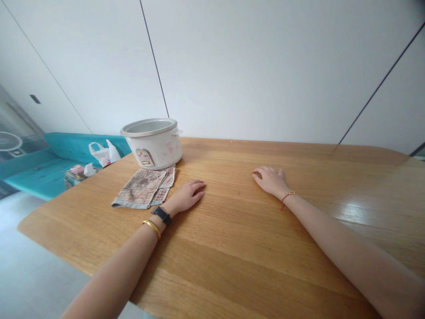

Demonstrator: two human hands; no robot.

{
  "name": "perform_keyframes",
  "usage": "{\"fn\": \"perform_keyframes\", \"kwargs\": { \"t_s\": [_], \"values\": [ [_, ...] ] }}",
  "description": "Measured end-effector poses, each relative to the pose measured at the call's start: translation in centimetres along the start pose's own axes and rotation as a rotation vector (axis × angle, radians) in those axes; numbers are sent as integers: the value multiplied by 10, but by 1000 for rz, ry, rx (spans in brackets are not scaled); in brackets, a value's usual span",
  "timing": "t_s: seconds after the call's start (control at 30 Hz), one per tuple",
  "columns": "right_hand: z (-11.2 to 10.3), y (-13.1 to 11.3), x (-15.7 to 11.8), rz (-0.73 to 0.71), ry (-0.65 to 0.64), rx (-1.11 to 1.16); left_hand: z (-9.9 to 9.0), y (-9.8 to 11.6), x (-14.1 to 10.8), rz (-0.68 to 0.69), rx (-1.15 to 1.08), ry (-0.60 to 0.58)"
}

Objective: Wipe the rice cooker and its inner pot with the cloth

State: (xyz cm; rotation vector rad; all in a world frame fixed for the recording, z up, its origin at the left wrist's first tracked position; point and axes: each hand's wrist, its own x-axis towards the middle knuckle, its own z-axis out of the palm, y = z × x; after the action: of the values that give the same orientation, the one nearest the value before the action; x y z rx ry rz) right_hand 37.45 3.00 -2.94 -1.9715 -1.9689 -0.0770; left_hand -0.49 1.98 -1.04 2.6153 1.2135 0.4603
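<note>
My left hand [186, 196] rests on the wooden table [226, 239], fingers stretched out and holding nothing. Just left of it lies a folded checked cloth [141, 188] with a brown and red pattern and a grey-blue edge. Behind the cloth stands a white rice cooker [157, 148] without a lid, its front panel facing me. The inside of the cooker shows only its grey upper wall; the bottom is hidden. Farther right, my right hand [270, 179] lies palm down on the tabletop, fingers loosely bent and apart, with nothing in it.
A white wall [252, 71] of panels runs along the table's far edge. Beyond the left end is a teal sofa [36, 175] bearing a white plastic bag [104, 153] and small items. A fan [9, 141] shows at the far left.
</note>
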Motion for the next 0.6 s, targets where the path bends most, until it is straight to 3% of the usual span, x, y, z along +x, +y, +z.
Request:
{"fn": "perform_keyframes", "kwargs": {
  "t_s": [0.6],
  "values": [
    [-1,0,0,4,-11,13,0,-1,0,3,-1,6]
  ]
}}
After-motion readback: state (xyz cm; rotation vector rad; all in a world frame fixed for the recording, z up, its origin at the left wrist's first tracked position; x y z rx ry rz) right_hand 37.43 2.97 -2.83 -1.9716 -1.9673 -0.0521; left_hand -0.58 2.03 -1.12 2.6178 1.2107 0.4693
